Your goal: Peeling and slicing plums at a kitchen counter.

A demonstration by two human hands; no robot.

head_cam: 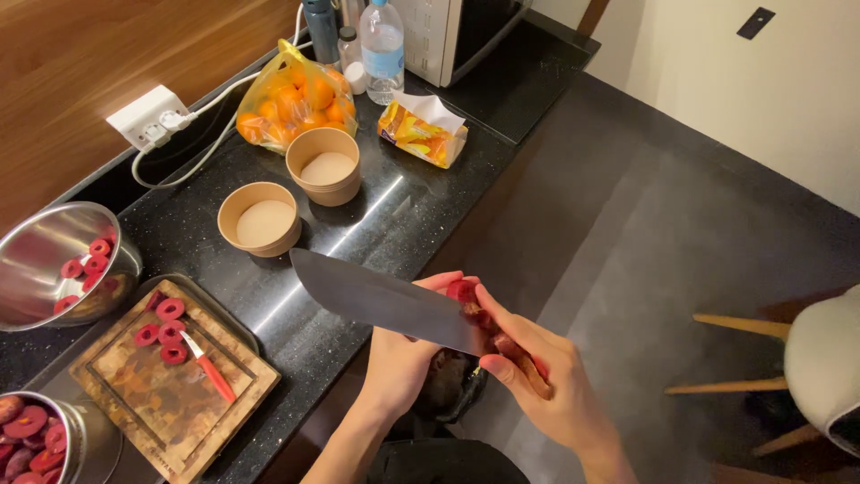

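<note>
Fruit rings [85, 260] fill steel bowl [36, 242]; both paper bowls [260, 220] hold white powder.

Both hands were held close together in front of the body, away from the bench edge. The left hand [399, 358] had its fingers curled in a closed grip, with the forearm coming up from below. The right hand [537, 376] was also closed, its fingers pressed together and its thumb pointing toward the left hand.

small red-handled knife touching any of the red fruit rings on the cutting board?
Touching. Head view: the small red-handled knife lies on the wooden cutting board, its blade tip overlapping a red fruit ring with no gap.
</note>
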